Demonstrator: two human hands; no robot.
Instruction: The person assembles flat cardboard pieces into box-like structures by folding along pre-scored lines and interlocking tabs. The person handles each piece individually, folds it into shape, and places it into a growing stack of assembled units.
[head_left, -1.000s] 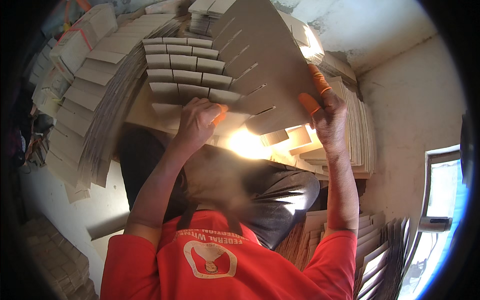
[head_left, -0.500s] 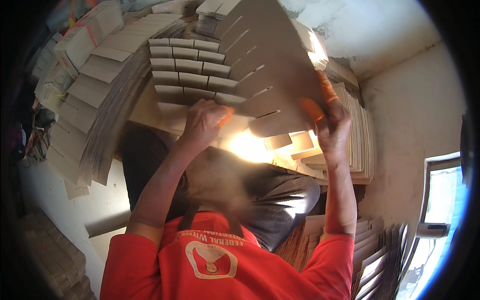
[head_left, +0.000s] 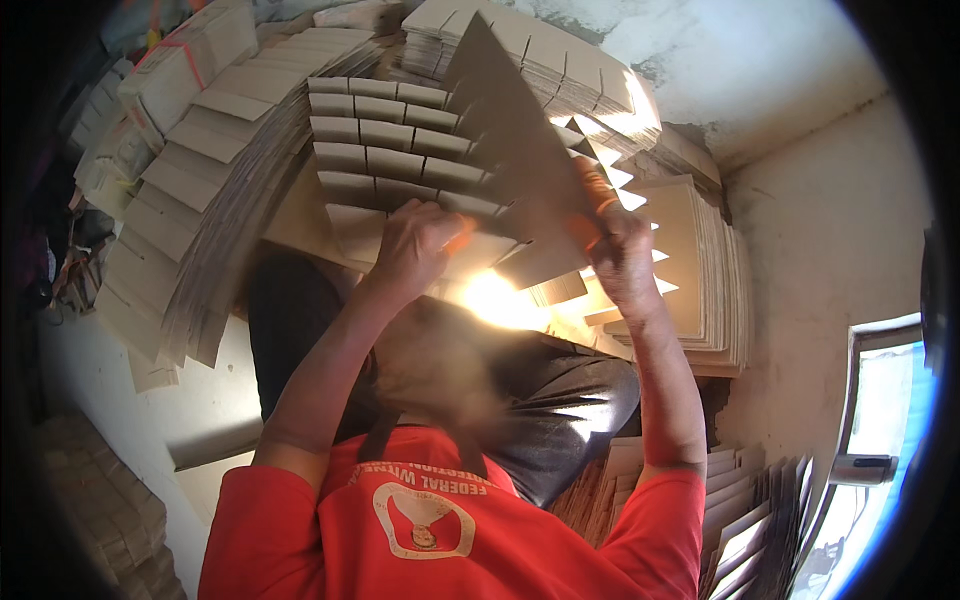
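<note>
In front of me stands a partly interlocked cardboard divider (head_left: pixel 395 165), its strips crossing in rows. My left hand (head_left: pixel 410 250) is closed at its near edge, orange covers on the fingertips, pinching a cardboard strip there. My right hand (head_left: pixel 622 250), also with orange finger covers, grips a large slotted cardboard sheet (head_left: pixel 530 150) by its right side. That sheet is tilted steeply, nearly edge-on, with its slotted left edge against the divider's right side. Motion blur hides how far the slots engage.
Slotted cardboard sheets lie in a long fanned stack (head_left: pixel 185 185) at left. Another slotted stack (head_left: pixel 560 60) stands behind, and a plain stack (head_left: pixel 700 270) at right by the wall. More sheets (head_left: pixel 740 500) lean at lower right near a window (head_left: pixel 870 430). A bright light (head_left: pixel 492 298) glares near my knees.
My right hand has moved left and turned the sheet from face-on to nearly edge-on, uncovering the stack behind. The left hand has stayed almost in place.
</note>
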